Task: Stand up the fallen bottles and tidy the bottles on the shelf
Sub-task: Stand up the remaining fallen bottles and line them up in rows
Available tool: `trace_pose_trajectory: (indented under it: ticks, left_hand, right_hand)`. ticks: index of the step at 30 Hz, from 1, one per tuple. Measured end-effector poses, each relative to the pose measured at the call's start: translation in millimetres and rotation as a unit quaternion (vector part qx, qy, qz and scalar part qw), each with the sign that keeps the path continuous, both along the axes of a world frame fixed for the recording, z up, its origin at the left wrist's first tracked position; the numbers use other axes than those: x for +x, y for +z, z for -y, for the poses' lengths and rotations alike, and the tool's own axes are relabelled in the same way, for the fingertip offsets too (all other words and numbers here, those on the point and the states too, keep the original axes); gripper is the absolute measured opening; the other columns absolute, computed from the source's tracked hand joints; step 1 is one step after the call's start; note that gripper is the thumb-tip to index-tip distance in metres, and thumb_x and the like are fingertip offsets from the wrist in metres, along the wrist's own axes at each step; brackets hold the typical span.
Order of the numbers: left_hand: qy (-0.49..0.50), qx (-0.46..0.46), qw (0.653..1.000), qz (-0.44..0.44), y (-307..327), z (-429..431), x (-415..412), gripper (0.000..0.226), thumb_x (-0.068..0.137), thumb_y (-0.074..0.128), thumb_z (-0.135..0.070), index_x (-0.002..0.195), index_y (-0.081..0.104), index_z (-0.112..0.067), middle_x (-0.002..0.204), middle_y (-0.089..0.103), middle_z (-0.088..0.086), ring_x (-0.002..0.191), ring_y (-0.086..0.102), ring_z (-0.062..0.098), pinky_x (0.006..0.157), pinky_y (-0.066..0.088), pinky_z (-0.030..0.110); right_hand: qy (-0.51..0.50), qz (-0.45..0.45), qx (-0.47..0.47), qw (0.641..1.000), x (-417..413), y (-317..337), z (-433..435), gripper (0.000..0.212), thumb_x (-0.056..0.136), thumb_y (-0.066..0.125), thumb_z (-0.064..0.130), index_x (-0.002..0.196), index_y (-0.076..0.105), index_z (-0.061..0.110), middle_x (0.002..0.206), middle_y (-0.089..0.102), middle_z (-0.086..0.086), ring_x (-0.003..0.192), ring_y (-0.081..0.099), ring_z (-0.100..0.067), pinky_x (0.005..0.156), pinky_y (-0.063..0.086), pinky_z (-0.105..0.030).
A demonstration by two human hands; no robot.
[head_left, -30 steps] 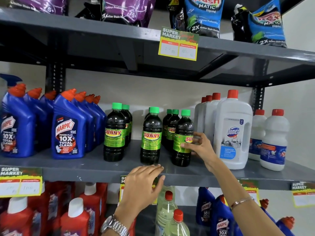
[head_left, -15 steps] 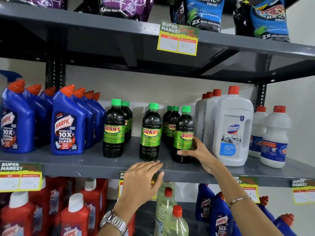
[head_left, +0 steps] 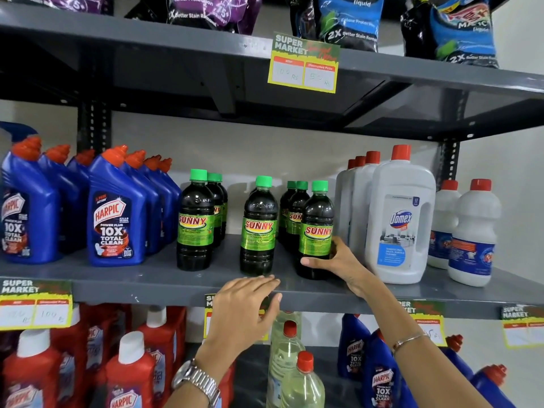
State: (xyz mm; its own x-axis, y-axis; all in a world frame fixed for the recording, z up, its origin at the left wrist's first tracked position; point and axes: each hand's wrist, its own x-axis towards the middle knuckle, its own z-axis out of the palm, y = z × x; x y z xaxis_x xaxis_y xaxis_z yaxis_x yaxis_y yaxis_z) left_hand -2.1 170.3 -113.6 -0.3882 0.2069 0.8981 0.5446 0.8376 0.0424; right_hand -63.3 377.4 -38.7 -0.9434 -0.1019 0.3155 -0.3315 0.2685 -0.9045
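Dark Sunny bottles with green caps stand upright in three rows on the grey middle shelf [head_left: 153, 282]. My right hand [head_left: 338, 262] wraps the lower part of the front right Sunny bottle [head_left: 317, 231], thumb across its front. The front middle Sunny bottle [head_left: 259, 228] and front left Sunny bottle [head_left: 195, 222] stand free, with more bottles behind them. My left hand [head_left: 245, 307] hovers flat with fingers together at the shelf's front edge, below the middle bottle, holding nothing.
Blue Harpic bottles [head_left: 116, 213] fill the shelf's left; white Domex bottles [head_left: 400, 219] stand close on the right of my right hand. Detergent pouches [head_left: 350, 22] lie on the shelf above. Red bottles [head_left: 129, 375] and clear bottles [head_left: 290, 363] stand below. Price tags [head_left: 304, 64] hang from the edges.
My right hand slid down the front right Sunny bottle from its label to its base, and the label now faces forward. My left hand stayed near the shelf edge.
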Motion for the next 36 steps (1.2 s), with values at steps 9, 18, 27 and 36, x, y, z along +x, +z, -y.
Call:
trace_pose_trajectory:
  ticks: [9,18,27,36]
  left_hand:
    - [-0.003,-0.007,1.000,0.014,-1.0,1.6,-2.0,0.028,0.082,0.054,-0.040,0.094,0.075,-0.026,0.097,0.071,-0.015,0.090,0.066,0.001,0.081,0.045,0.019]
    - [0.034,0.258,0.964,0.055,51.4,16.3,7.7,0.064,0.085,0.051,-0.057,0.135,0.047,-0.019,0.125,0.059,-0.006,0.112,0.057,0.014,0.088,0.044,0.033]
    - [-0.097,0.187,0.865,0.456,75.9,41.2,-52.6,0.087,0.066,0.083,-0.027,0.138,0.036,-0.015,0.136,0.050,0.004,0.115,0.047,0.013,0.096,0.035,0.025]
    - [-0.117,0.213,0.872,0.425,72.4,24.4,-53.5,0.085,0.066,0.083,-0.029,0.138,0.038,-0.017,0.135,0.050,0.003,0.117,0.046,0.016,0.097,0.034,0.026]
  right_hand:
    - [0.006,0.006,0.001,1.000,-0.6,-0.3,-0.1,0.073,0.063,0.084,0.015,0.118,0.037,0.022,0.120,0.054,-0.002,0.108,0.050,-0.016,0.091,0.036,-0.026]
    - [0.041,0.030,0.014,0.999,-0.3,-1.7,-4.1,0.084,0.052,0.084,0.023,0.122,0.039,0.023,0.120,0.057,0.001,0.113,0.051,-0.016,0.094,0.033,-0.027]
    - [0.016,0.028,0.027,0.999,-7.9,-5.1,-5.3,0.091,0.050,0.088,0.013,0.127,0.039,0.011,0.120,0.060,-0.006,0.111,0.056,-0.019,0.095,0.040,-0.029]
    - [-0.039,0.015,0.046,0.998,-15.3,-6.6,-7.3,0.089,0.045,0.090,0.024,0.124,0.050,0.016,0.117,0.065,-0.003,0.110,0.059,-0.020,0.101,0.043,-0.035]
